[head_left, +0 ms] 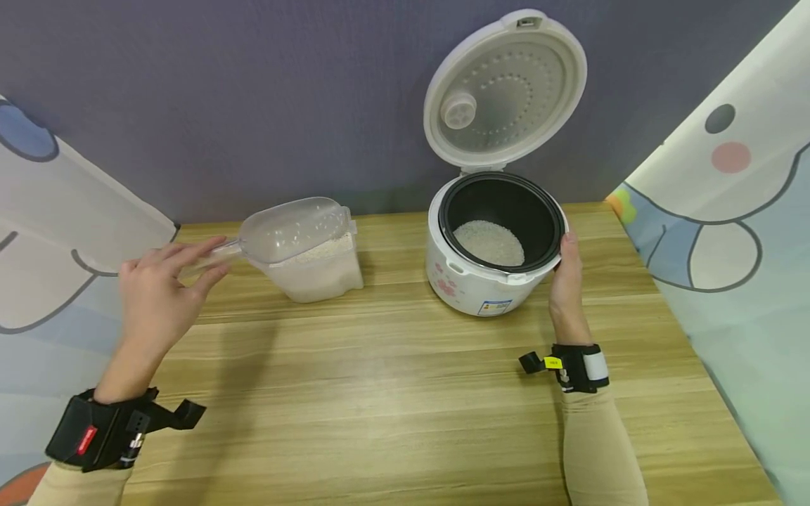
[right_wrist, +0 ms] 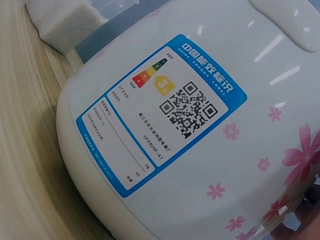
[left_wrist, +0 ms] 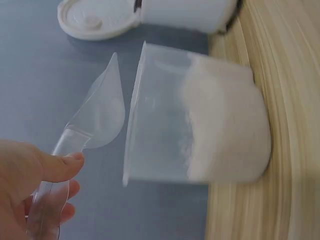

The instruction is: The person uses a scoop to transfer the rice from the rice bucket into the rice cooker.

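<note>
My left hand (head_left: pixel 155 288) grips the handle of a clear plastic scoop (left_wrist: pixel 102 107), thumb on one side and fingertips on the other. The scoop's bowl looks see-through and hangs just above the open top of a translucent container (left_wrist: pixel 160 120). White rice (left_wrist: pixel 225 120) fills the container's lower part. My right hand (head_left: pixel 566 281) rests against the right side of a white rice cooker (head_left: pixel 465 284), its fingertips near the rim. Inside the cooker's black inner pot (head_left: pixel 538 218) lies a heap of rice (head_left: pixel 489 242). The hand's underside is mostly hidden in the right wrist view.
The cooker's lid (head_left: pixel 506 91) stands raised at the back, before a grey-blue panel (head_left: pixel 253 105). Both vessels stand along the far edge of the wood-grain table (head_left: pixel 380 393). Cartoon-printed sheets (head_left: pixel 747 281) flank the table. An energy label (right_wrist: pixel 162 115) is stuck on the cooker's front.
</note>
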Demonstrator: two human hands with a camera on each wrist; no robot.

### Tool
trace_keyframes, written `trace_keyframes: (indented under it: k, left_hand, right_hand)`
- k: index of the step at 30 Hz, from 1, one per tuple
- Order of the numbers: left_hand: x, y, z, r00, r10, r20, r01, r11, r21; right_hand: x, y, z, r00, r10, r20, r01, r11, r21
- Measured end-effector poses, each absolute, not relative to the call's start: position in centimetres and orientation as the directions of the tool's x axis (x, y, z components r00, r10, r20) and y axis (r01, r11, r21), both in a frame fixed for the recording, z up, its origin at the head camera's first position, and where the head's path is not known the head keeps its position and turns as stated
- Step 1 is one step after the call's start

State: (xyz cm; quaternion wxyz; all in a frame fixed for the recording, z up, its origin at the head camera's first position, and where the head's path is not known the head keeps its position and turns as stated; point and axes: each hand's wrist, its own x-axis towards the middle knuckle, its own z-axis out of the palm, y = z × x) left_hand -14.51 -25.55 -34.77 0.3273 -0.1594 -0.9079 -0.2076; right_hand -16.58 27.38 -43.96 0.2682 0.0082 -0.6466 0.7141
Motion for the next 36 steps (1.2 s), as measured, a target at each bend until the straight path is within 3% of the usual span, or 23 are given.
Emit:
trace_keyframes:
  k: [12,19,21,24,28,36]
  left_hand:
    - [-14.0,-29.7,-31.7,-0.712,0.326,0.622,0.393,0.919,-0.031]
    - [-15.6,-30.0,-28.2,-0.636,0.568,0.522,0.498,0.819,-0.284]
    - [-16.3,-29.6,-27.0,-0.638,0.620,0.458,0.517,0.785,-0.342]
    - [-17.4,-29.1,-25.8,-0.646,0.669,0.369,0.540,0.741,-0.398]
    - [-18.5,-28.1,-24.6,-0.708,0.668,0.230,0.541,0.722,-0.432]
    - [-20.0,-25.6,-24.0,-0.724,0.685,0.076,0.590,0.673,-0.446]
  right_hand:
    - [-16.9,27.2,-44.0,-0.848,0.403,0.343,-0.386,-0.029,-0.922]
    - [-16.7,27.1,-43.9,-0.850,0.408,0.332,-0.379,-0.038,-0.924]
    - [-16.7,27.1,-43.8,-0.849,0.408,0.337,-0.386,-0.042,-0.921]
    - [-16.7,27.1,-43.8,-0.848,0.403,0.346,-0.397,-0.050,-0.916]
    - [-16.7,27.0,-43.7,-0.849,0.402,0.344,-0.398,-0.058,-0.916]
    - [-16.7,27.0,-43.8,-0.845,0.405,0.349,-0.406,-0.060,-0.912]
